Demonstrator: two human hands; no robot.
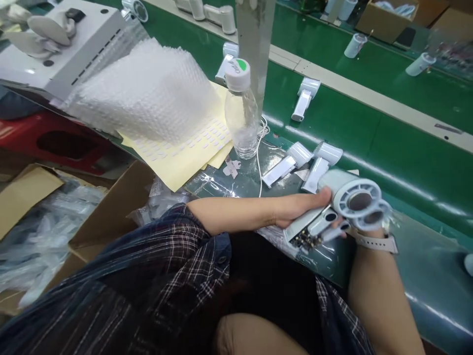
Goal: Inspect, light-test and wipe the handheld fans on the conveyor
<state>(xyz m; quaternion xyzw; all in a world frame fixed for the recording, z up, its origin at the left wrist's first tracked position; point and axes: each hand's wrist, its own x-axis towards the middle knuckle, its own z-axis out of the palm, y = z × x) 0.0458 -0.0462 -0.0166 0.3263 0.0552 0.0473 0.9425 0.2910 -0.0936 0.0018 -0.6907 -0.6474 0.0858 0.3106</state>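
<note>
My left hand [301, 208] is closed around a white hair-dryer-shaped unit [338, 185], its thumb along the barrel. The unit's round end has a spoked ring with a grey centre and faces right. Just below it is a second, similar round-ended unit [373, 217], blurred and partly covered by the first. My right hand [364, 235], with a pale watch strap at the wrist, is closed about this second unit; most of its fingers are hidden. Small brass-coloured bits [305, 239] show under the handles. Two more such units [288, 165] lie on the bench just beyond my hands.
A clear plastic bottle [242, 113] stands before a metal post [254, 44]. Left of it are yellow label sheets [173, 167] under bubble wrap [148, 88]. An open carton [111, 212] with plastic bags sits low left. More white units [306, 98] lie on the green belt [369, 128].
</note>
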